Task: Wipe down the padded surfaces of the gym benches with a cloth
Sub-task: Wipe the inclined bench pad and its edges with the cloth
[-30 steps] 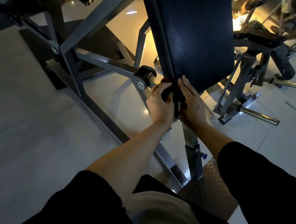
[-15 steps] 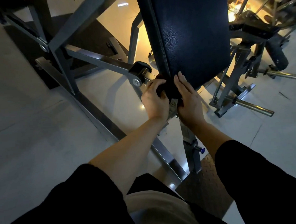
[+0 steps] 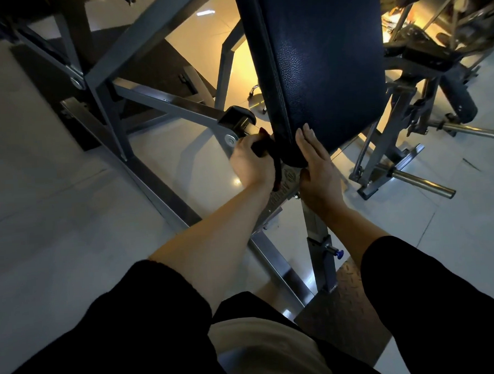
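Observation:
A dark blue padded bench back [image 3: 325, 68] rises steeply in front of me on a grey steel frame. My left hand [image 3: 249, 164] grips a dark cloth [image 3: 262, 149] against the pad's lower left edge; a strip of the cloth hangs down below the hand. My right hand [image 3: 315, 166] lies with straight fingers flat on the pad's bottom end, its thumb under the rim. Most of the cloth is hidden inside my left hand.
Grey frame beams [image 3: 161, 102] cross the floor on the left. A post with a blue-tipped adjustment pin [image 3: 339, 254] stands under the pad on a checker plate [image 3: 343, 304]. Steel weight pegs [image 3: 423, 180] and another machine [image 3: 433, 59] crowd the right.
My hands have parted: the left one drew the cloth round to the pad's left side, and the right one now lies flat on the pad's end without the cloth.

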{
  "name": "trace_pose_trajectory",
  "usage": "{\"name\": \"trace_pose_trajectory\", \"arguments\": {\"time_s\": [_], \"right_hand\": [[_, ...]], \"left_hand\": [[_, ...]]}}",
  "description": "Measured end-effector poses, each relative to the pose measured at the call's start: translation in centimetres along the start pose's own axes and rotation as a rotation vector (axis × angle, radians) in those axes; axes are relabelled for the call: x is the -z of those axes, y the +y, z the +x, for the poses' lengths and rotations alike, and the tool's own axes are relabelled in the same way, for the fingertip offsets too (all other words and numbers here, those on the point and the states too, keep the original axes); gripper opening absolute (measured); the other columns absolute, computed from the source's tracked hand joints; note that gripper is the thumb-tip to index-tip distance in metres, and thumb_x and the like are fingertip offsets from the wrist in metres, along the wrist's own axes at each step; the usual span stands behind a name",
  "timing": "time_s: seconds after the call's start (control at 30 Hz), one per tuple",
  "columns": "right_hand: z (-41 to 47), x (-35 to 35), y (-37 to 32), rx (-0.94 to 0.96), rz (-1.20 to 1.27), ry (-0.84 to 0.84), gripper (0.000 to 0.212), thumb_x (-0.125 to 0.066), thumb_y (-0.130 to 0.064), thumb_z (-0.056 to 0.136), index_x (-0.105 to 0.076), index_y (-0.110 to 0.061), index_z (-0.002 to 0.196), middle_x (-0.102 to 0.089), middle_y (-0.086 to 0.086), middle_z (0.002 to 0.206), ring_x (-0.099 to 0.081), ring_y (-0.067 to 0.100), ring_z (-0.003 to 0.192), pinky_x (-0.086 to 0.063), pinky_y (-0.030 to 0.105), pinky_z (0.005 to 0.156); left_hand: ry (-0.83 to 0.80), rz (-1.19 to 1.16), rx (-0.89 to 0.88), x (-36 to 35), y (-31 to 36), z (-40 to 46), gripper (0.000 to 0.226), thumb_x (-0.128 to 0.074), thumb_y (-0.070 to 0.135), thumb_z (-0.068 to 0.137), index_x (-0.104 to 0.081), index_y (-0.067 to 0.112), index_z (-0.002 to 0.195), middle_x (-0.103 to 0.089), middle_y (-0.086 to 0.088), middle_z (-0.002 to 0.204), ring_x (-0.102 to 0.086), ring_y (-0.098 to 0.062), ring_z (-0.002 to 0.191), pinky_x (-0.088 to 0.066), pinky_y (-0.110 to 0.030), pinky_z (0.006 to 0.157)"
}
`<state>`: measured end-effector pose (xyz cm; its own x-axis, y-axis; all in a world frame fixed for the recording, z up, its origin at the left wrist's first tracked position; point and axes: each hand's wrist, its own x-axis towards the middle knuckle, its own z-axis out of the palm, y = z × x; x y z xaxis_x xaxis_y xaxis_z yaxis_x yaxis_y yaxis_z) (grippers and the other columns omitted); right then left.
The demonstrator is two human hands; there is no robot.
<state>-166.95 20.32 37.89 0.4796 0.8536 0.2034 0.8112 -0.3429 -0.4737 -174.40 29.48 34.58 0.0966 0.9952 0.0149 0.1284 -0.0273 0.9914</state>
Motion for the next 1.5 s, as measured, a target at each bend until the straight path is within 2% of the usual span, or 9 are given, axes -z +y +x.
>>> {"name": "trace_pose_trajectory", "arguments": {"time_s": [0.17,0.33,0.6,0.73,0.9,1.07,1.27,1.4,1.5], "right_hand": [[0.0,0.1,-0.5,-0.008,-0.019,-0.010,0.073,-0.049,0.008,0.090,-0.023,-0.020,0.152,-0.015,-0.005,0.160,-0.015,0.018,0.148,-0.035,0.045,0.114],[0.1,0.5,-0.6,-0.031,-0.042,-0.052,0.075,-0.050,0.009,0.088,-0.023,-0.021,0.152,-0.016,-0.007,0.161,-0.014,0.015,0.148,-0.028,0.041,0.118],[0.7,0.8,-0.8,-0.046,-0.103,-0.047,0.073,-0.052,0.008,0.090,-0.027,-0.023,0.151,-0.020,-0.006,0.160,-0.023,0.019,0.146,-0.029,0.037,0.116],[0.7,0.9,-0.9,-0.028,-0.129,-0.014,0.062,-0.055,-0.001,0.092,-0.034,-0.018,0.148,-0.029,-0.001,0.157,-0.027,0.021,0.144,-0.030,0.039,0.115],[2.3,1.2,-2.3,0.042,-0.188,0.094,0.053,-0.060,-0.014,0.092,-0.043,-0.012,0.142,-0.042,0.010,0.147,-0.042,0.028,0.131,-0.039,0.039,0.103],[3.5,1.1,-4.0,0.027,-0.167,0.117,0.059,-0.066,-0.012,0.087,-0.043,-0.011,0.141,-0.041,0.010,0.145,-0.036,0.027,0.132,-0.032,0.035,0.104],[4.3,-0.8,-4.0,0.067,-0.269,0.228,0.061,-0.066,-0.018,0.090,-0.041,-0.012,0.145,-0.042,0.009,0.148,-0.038,0.031,0.132,-0.041,0.045,0.100],[4.2,-1.4,-3.1,0.089,-0.260,0.232,0.068,-0.072,-0.016,0.085,-0.039,-0.008,0.145,-0.042,0.013,0.148,-0.039,0.036,0.131,-0.039,0.043,0.098],[4.3,-1.0,-2.5,0.152,-0.296,0.237,0.069,-0.070,-0.007,0.083,-0.040,-0.007,0.145,-0.043,0.014,0.147,-0.043,0.037,0.127,-0.036,0.038,0.096]], "left_hand": [[-0.024,-0.088,-0.153,0.6,1.8,-1.5,0.027,-0.068,0.005,0.084,-0.066,0.014,0.109,-0.059,0.002,0.117,-0.053,-0.010,0.112,-0.050,-0.032,0.095],[0.006,-0.128,0.146,-0.1,1.5,-0.2,0.027,-0.066,0.006,0.086,-0.064,0.016,0.111,-0.063,-0.003,0.117,-0.058,-0.017,0.111,-0.051,-0.040,0.097],[0.007,-0.163,-0.068,-0.3,3.4,0.1,0.028,-0.068,0.005,0.083,-0.064,0.015,0.109,-0.060,-0.002,0.122,-0.053,-0.017,0.117,-0.045,-0.033,0.103],[0.017,-0.160,0.175,0.7,2.4,2.0,0.031,-0.063,0.002,0.085,-0.064,0.016,0.113,-0.061,-0.002,0.122,-0.055,-0.017,0.116,-0.045,-0.036,0.104],[0.005,-0.172,-0.181,1.4,5.0,1.4,0.029,-0.067,0.000,0.083,-0.063,0.014,0.108,-0.056,0.000,0.119,-0.047,-0.006,0.113,-0.034,-0.006,0.095],[0.010,-0.169,0.021,1.5,4.0,4.1,0.030,-0.064,-0.004,0.082,-0.063,0.011,0.108,-0.057,-0.003,0.120,-0.051,-0.015,0.114,-0.042,-0.030,0.106],[-0.020,-0.207,-0.201,1.6,6.3,5.4,0.030,-0.067,0.000,0.082,-0.061,0.018,0.106,-0.055,-0.002,0.120,-0.049,-0.016,0.117,-0.039,-0.016,0.094],[0.017,-0.196,0.107,1.3,4.2,7.5,0.030,-0.064,-0.001,0.082,-0.063,0.012,0.110,-0.063,-0.004,0.114,-0.055,-0.017,0.113,-0.046,-0.037,0.102],[0.106,-0.258,-0.136,1.5,6.1,7.7,0.029,-0.066,-0.003,0.081,-0.063,0.010,0.107,-0.059,0.001,0.113,-0.050,-0.006,0.107,-0.041,-0.012,0.096]]}}
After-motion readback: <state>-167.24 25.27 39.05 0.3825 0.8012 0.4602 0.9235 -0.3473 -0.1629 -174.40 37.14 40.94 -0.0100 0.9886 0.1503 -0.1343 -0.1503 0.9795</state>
